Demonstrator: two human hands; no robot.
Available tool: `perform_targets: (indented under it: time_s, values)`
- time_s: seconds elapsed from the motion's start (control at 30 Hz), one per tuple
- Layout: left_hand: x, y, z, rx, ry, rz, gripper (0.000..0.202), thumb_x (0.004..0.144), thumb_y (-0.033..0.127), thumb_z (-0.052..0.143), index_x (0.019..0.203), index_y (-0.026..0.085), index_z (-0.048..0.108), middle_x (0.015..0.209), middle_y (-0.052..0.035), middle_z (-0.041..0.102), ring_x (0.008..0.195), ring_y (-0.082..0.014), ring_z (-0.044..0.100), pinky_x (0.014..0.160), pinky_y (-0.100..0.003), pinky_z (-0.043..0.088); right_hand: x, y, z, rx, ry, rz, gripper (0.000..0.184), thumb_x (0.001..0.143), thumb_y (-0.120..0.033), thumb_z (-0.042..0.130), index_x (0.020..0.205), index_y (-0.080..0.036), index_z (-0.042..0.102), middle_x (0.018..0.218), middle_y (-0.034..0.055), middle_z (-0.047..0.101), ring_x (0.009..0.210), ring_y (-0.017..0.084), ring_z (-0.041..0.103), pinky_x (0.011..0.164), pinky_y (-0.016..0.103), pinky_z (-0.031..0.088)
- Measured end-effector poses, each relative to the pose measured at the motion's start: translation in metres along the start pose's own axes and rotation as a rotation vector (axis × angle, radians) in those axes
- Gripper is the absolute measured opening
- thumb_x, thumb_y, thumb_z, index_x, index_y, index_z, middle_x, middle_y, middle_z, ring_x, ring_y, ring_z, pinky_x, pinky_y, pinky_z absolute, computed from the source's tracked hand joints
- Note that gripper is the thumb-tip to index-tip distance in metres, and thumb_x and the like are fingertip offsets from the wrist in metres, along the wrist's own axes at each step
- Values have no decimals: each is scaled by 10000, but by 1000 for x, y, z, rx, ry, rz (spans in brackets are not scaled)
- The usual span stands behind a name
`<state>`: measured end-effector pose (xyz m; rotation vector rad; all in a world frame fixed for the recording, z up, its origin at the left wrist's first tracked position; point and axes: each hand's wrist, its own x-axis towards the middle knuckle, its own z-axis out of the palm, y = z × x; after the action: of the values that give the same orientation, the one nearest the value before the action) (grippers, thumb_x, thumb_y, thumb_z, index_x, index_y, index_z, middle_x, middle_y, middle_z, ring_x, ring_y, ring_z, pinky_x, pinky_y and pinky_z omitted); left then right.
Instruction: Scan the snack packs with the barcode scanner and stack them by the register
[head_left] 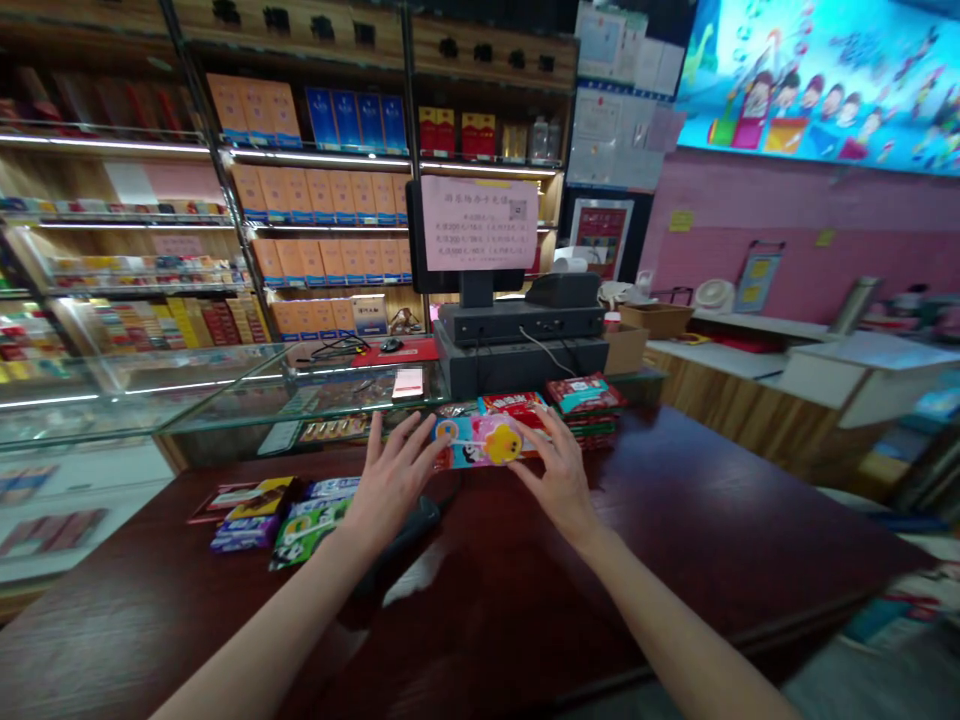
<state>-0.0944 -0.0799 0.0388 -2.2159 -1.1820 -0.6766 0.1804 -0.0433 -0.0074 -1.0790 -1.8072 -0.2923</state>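
A blue and pink lollipop packet (474,443) with a yellow flower-shaped head is held between my two hands above the dark red table (675,560). My left hand (394,475) has its thumb and fingers at the packet's left end. At the right end, my right hand (559,475) pinches the edge with thumb and forefinger, the other fingers stretched out. Just behind lie red snack packets (585,395) in a stack. Left of my left forearm are a green panda packet (307,530) and a pile of purple and yellow snack packs (255,512). A black object (416,525) lies partly hidden behind that forearm.
A glass display counter (247,400) runs along the table's far side, with a phone (409,384) on it. A cash register (521,340) with a paper sign (480,225) stands there. Stocked shelves (322,190) rise behind. Right of them is a wood-panelled counter (750,400).
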Motion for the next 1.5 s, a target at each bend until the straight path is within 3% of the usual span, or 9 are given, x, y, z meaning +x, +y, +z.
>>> perform_targets:
  time_s: [0.2,0.43,0.87,1.17,1.5]
  values:
    - [16,37,18,-21,-16,58,446,956,216,534,1397,282,548,1499,-82,530,1416,-316,428,1228,-662,96,-19,35,-31,-58,-49,33,486,900,-338,661,1377,-280,589,1548,111,428,1466,319,348,1163,543,346]
    - [25,74,38,-76,-18,70,445,940,187,545,1377,267,564,1458,-97,567,1370,-310,477,1222,-633,189,-34,72,-62,-53,-140,34,495,901,-366,666,1379,-266,588,1570,122,390,1490,315,303,1177,541,336]
    - [38,130,75,-260,-244,12,484,886,327,687,1355,289,575,1443,-66,578,1345,-274,490,1212,-560,273,-64,138,-98,-55,-402,115,525,886,-526,664,1341,-269,616,1582,134,383,1508,352,257,1193,590,284]
    - [53,158,87,-388,-429,-36,476,902,336,665,1366,284,573,1446,-59,579,1353,-280,474,1220,-555,247,-73,161,-117,-41,-597,267,548,852,-531,689,1321,-252,640,1613,150,333,1533,364,169,1210,593,218]
    - [66,176,92,-506,-509,-93,479,904,356,659,1373,319,569,1425,-38,596,1331,-277,483,1216,-601,186,-72,180,-130,-19,-737,401,670,825,-644,664,1346,-225,633,1631,168,291,1542,372,107,1226,566,172]
